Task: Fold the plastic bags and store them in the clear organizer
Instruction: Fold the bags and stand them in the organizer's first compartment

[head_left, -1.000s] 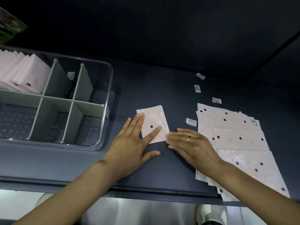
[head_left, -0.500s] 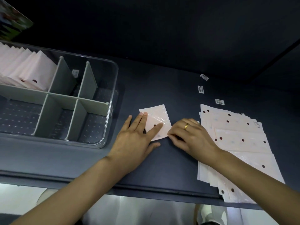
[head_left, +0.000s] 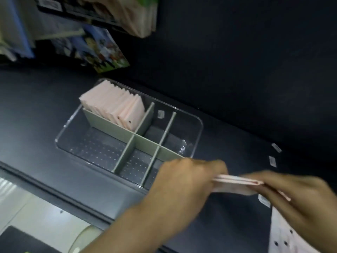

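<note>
Surface (head_left: 228, 128), dark, carrying everything. Clear organizer (head_left: 198, 125) at 10 o'clock, folded bags (head_left: 113, 105) packed upright in far-left compartment, likely to save room. Unfolded bags (head_left: 284, 236) at 5 o'clock. Folded bag (head_left: 238, 183) at 3 o'clock, off the surface, pinched by left hand (head_left: 186, 181) and right hand (head_left: 295, 196), probably pressing the crease.

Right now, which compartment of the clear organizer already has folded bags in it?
The far-left compartment of the clear organizer, where a row of folded pink bags stands upright. The other compartments show only their bare dotted floor.
</note>
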